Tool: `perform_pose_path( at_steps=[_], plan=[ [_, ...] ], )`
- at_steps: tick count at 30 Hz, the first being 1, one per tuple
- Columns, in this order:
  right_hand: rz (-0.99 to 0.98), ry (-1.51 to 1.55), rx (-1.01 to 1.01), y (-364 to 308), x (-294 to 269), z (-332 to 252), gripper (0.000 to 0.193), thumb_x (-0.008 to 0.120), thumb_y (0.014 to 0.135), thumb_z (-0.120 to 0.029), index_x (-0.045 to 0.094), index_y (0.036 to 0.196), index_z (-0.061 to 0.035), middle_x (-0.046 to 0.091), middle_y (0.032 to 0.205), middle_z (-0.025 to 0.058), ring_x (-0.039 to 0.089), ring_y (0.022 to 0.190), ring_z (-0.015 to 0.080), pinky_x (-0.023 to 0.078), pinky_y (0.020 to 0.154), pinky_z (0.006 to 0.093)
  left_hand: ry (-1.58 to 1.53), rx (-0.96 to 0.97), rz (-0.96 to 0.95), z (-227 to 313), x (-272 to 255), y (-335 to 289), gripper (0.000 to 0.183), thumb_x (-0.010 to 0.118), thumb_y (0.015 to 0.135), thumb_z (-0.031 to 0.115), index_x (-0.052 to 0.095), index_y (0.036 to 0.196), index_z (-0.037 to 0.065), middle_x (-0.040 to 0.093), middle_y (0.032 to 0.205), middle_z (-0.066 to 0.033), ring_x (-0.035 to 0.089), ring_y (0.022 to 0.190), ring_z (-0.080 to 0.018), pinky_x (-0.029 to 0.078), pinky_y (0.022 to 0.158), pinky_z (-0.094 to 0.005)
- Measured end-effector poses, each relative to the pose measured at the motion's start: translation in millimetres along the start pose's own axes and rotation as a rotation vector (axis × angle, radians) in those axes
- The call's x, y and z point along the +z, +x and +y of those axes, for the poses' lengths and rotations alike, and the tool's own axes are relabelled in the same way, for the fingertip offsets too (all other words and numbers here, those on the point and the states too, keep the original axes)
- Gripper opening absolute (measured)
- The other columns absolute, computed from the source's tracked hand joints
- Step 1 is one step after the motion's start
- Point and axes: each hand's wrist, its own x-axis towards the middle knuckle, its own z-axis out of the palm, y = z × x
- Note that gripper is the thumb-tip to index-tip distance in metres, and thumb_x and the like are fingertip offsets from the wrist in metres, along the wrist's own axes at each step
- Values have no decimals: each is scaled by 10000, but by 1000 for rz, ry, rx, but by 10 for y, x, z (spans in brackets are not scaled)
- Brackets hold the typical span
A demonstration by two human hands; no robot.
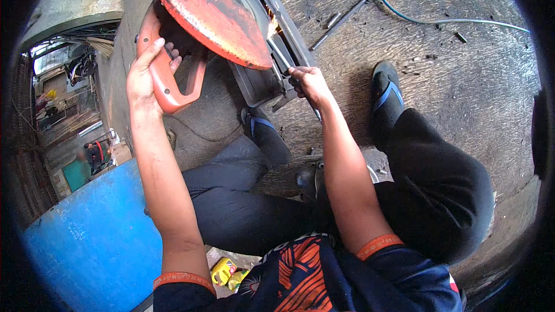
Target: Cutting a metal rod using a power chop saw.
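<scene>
An orange, worn cut-off saw (217, 14) stands on the floor at the upper middle, its round guard tilted over the dark base (254, 84). My left hand (147, 72) is closed around the saw's loop handle (173, 99), thumb along its top. My right hand (309, 85) grips a thin metal rod (278, 55), which runs up along the base beside the guard and shows again below my fist. Bright sparks (272, 25) fly where the rod meets the cutting spot. The guard mostly hides the disc, and the exact contact is covered.
My sandalled feet (386, 89) flank the saw's near side. A metal bar (342, 20) and a blue hose (416, 21) lie on the stained floor at the upper right. A large blue surface (98, 237) stands at lower left. Further off on the left is another person (98, 155).
</scene>
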Motion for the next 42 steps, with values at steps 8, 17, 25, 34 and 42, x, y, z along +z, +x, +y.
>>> perform_pose_path(
  at_steps=[8,17,25,34,42],
  plan=[
    [78,-175,-86,24,18,25,290,632,829,-247,683,883,33,554,563,66,510,506,149,416,482,307,6,3,-4,-5,41,-15,396,648,834,168,503,1170,16,562,998,-92,556,932,-215,458,857,-375],
    [366,-1345,-243,587,-244,-1541,294,565,747,-204,660,954,-18,641,1012,208,635,945,332,509,829,419,46,41,2,35,91,-15,462,649,830,181,476,1222,9,560,1105,-104,554,1008,-229,446,877,-384],
    [-80,-2052,-768,269,-278,-2458,231,553,821,-212,661,810,-8,650,788,208,649,770,357,519,729,449,251,81,100,82,155,-71,319,654,810,108,536,1084,-3,607,864,-81,613,713,-174,513,639,-290],
    [-264,-1670,-606,641,-428,-1882,287,568,844,-258,664,808,11,637,806,232,629,814,388,508,755,443,299,96,118,60,177,-93,336,635,836,161,537,1102,-21,613,896,-114,622,768,-187,526,658,-285],
    [-276,-1557,-656,688,-323,-1722,254,581,848,-219,671,822,17,626,731,226,633,724,372,501,697,432,312,92,91,86,185,-91,384,606,851,173,509,1157,-37,604,964,-123,621,798,-186,536,697,-299]
  ],
)
